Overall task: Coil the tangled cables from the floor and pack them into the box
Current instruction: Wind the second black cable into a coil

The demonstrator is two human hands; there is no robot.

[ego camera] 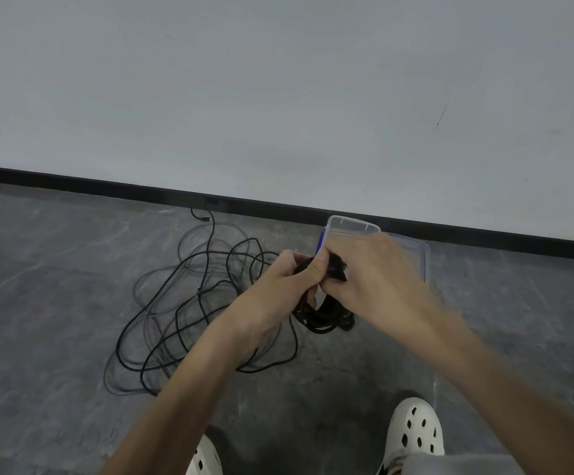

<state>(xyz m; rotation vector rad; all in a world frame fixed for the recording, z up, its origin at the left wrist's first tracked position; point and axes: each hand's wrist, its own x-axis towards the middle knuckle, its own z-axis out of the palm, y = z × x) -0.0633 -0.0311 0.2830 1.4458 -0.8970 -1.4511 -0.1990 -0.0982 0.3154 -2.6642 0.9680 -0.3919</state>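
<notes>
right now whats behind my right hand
A clear plastic box with a blue clip stands by the wall; the right hand covers most of it, so its contents cannot be seen.

Bare indoor room with hard, plain finishes; whether it is an office, lab or storeroom cannot be told.

At 12 o'clock from the person, a plain pale grey wall (278, 80) meets a black skirting strip (107, 185) that runs across from 9 o'clock toward 3 o'clock. Below it spreads a dark grey, mottled, stone-patterned floor (56, 269). Loose black cables (200, 293) sprawl on it at 11 o'clock. A clear plastic box (350, 228) sits just beside the skirting at 1 o'clock, and white perforated clogs (416, 430) show at 6 o'clock.
</notes>
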